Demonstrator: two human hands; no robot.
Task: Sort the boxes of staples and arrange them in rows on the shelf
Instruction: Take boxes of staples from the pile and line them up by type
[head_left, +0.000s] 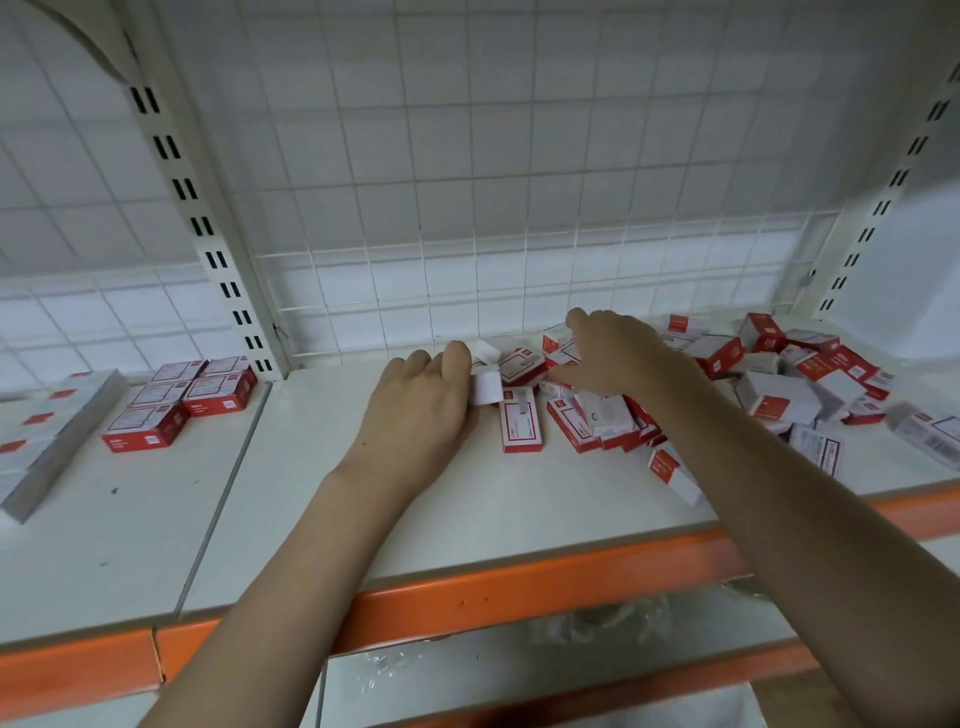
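Observation:
A loose heap of small red-and-white staple boxes (779, 384) covers the right half of the white shelf (322, 499). My left hand (421, 405) lies knuckles up at the heap's left edge, its fingers closed on a small white box (487, 387). My right hand (618, 353) reaches into the middle of the heap, fingers spread over several boxes; whether it holds one is hidden. One box (521, 418) lies flat just right of my left hand. On the neighbouring shelf section, several boxes stand in neat rows (182, 397).
A slotted upright post (208, 234) and a wire grid back panel (519, 270) close the rear. An orange front rail (519, 592) runs along the shelf edge. Grey-white packs (47, 441) lie at far left. A lower shelf with clear plastic bags (597, 623) shows below.

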